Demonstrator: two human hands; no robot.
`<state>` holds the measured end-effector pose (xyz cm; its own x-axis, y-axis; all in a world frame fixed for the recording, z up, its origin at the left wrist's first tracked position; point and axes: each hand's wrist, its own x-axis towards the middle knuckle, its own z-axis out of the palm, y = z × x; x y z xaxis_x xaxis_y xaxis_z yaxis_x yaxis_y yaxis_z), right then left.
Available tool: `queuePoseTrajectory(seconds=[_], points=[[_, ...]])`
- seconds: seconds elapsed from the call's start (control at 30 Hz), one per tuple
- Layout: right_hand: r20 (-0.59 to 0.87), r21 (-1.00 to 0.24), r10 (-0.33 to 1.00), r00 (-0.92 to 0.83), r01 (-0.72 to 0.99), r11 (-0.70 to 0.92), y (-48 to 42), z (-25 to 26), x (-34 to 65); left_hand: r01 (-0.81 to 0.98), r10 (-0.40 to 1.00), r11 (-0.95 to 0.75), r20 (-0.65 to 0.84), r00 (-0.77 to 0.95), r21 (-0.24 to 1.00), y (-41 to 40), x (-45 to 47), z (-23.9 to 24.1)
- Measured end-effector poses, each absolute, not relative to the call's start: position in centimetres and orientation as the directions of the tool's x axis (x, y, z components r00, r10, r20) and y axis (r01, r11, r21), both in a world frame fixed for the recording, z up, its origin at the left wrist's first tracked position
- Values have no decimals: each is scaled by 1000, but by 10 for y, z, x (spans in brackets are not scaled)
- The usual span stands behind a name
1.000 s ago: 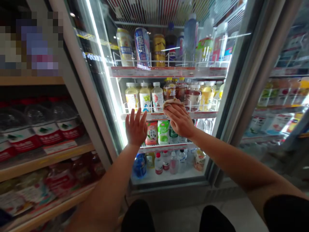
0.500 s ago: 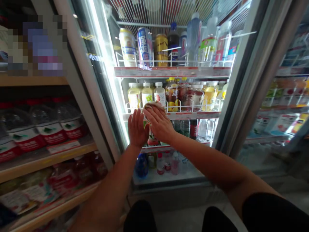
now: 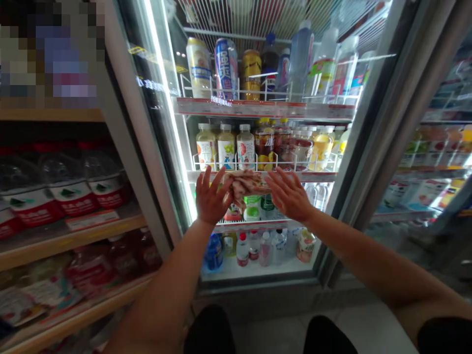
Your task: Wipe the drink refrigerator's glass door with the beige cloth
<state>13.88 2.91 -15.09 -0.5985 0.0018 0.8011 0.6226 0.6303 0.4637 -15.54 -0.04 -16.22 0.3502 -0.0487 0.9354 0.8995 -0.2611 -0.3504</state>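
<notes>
A crumpled pinkish-brown cloth (image 3: 246, 183) spans the gap between my two hands, in front of the glass door of a lit drinks fridge. My left hand (image 3: 213, 199) is raised with its fingers spread, palm toward the glass, and its thumb is beside the cloth's left end. At the cloth's right end is my right hand (image 3: 291, 195), fingers stretched toward the left and overlapping the cloth's edge. How firmly its fingers grip the cloth is partly hidden. Behind the glass, a row of bottled drinks (image 3: 245, 147) stands just above the cloth.
Tall cans (image 3: 226, 69) and bottles fill the fridge's upper shelf; small bottles (image 3: 242, 250) stand at its bottom. A metal door frame (image 3: 372, 142) runs along the right. On the left, wooden shelving (image 3: 73, 246) carries large red-labelled bottles (image 3: 66, 189). My knees (image 3: 208, 329) show below.
My right hand has moved right, away from my left hand. The cloth, earlier bunched under my right hand, now stretches between both hands. My left hand stays nearly in place, its fingers more spread.
</notes>
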Motion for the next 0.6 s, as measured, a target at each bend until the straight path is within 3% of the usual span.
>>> queuePoseTrajectory(seconds=[0.1,0.3,0.47,0.6], points=[[908,343,61,-414,819,459,49,-153,185,900,-35,-261,935,353,-349,-1,-157,-162],[896,384,62,-440,836,391,72,-168,219,895,-55,-294,940,336,-337,-6,-153,-172],[905,341,119,-409,862,374,71,-172,213,877,88,-338,916,390,-341,-16,-131,-200],[913,317,124,-388,867,384,72,-173,212,901,170,-367,936,309,-231,-21,-112,-204]])
